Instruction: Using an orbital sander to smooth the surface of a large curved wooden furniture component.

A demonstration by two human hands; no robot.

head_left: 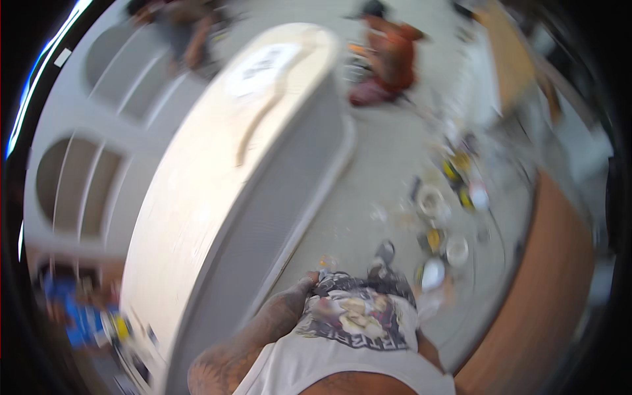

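Observation:
My tattooed left arm hangs down at my side, and my left hand (311, 279) is beside my dark patterned shorts (336, 282). Its fingers are smeared by motion, so I cannot make out whether they hold anything. A small clear and orange thing (327, 262) shows just past that hand; whether they touch is unclear. Of my right arm only a short stretch (430, 349) appears beside my white printed tank top (355, 322); the right hand is hidden. Nearest on my left stands a long, round-ended cabinet-like piece with a pale wooden face (191, 197) and a grey side (263, 191).
A paper sheet (263, 66) and a curved strip (257, 125) lie on the pale face. Tape rolls, tubs and cans (434, 240) litter the floor at right, near a curved brown panel (546, 276). Other people (392, 59) crouch far ahead, far left and lower left (76, 313).

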